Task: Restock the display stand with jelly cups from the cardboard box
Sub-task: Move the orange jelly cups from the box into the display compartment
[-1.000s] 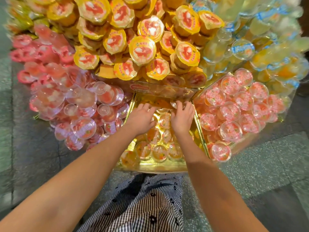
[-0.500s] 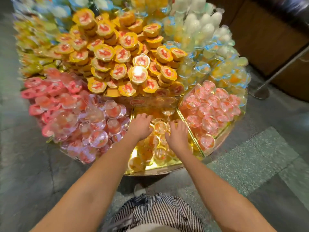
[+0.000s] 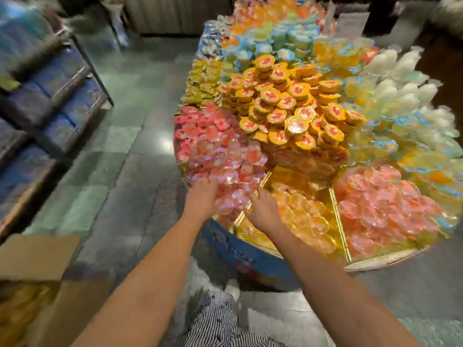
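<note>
Two hands out over the display stand (image 3: 250, 256), set apart; left hand (image 3: 201, 196) above the pink cups (image 3: 225, 156), right hand (image 3: 263, 212) at the gold divider (image 3: 265, 180) beside the orange jelly cups (image 3: 303, 214) in the middle compartment; too blurred to tell whether either grips anything; one cardboard box (image 3: 37, 255), open, on the floor at the person's left; cups too many to count.

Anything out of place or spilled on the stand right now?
Nothing clearly spilled, though the frame is blurred. The clear pink cups seem to heap over the gold divider beside the left hand.
</note>
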